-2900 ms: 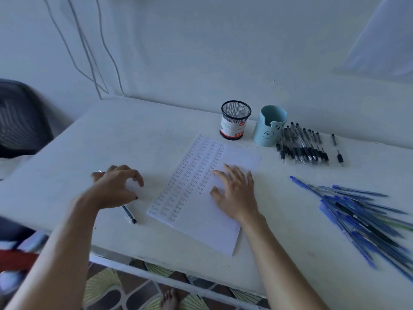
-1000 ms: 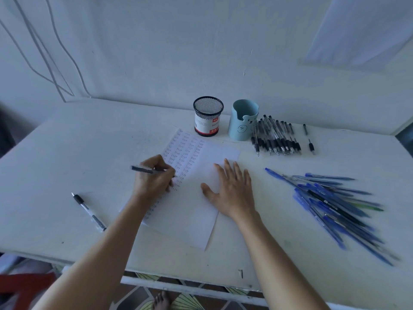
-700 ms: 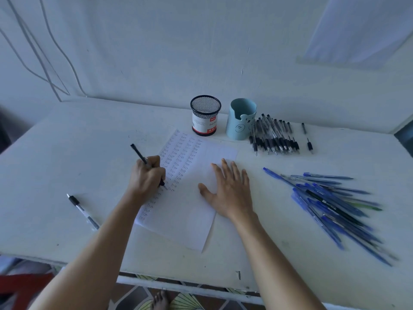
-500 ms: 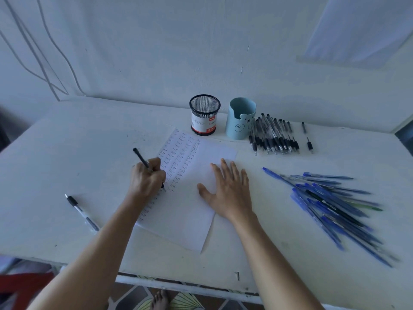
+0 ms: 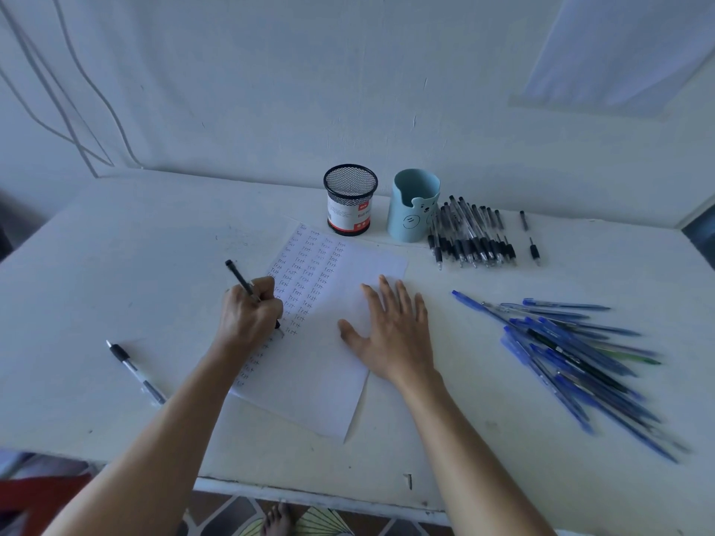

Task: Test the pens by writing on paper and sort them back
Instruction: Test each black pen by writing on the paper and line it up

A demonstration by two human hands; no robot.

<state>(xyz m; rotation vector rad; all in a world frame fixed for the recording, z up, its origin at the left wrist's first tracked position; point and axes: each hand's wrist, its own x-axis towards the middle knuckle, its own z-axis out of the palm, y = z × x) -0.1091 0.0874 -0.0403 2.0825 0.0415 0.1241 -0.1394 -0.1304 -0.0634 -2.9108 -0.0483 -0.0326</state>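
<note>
Left hand (image 5: 249, 315) is clamped on a black pen (image 5: 243, 283), tip down on the paper (image 5: 321, 365), adding to the columns of "Test". Right hand (image 5: 390, 334) lies flat, fingers spread, pinning the sheet. It looks like the writing test itself. Next call: judge the mark, then carry the pen to the black pens (image 5: 470, 236) at 1 o'clock or the cups. White bench (image 5: 135, 245), blue pens (image 5: 572, 357) at 3 o'clock, bare white wall behind.
</note>
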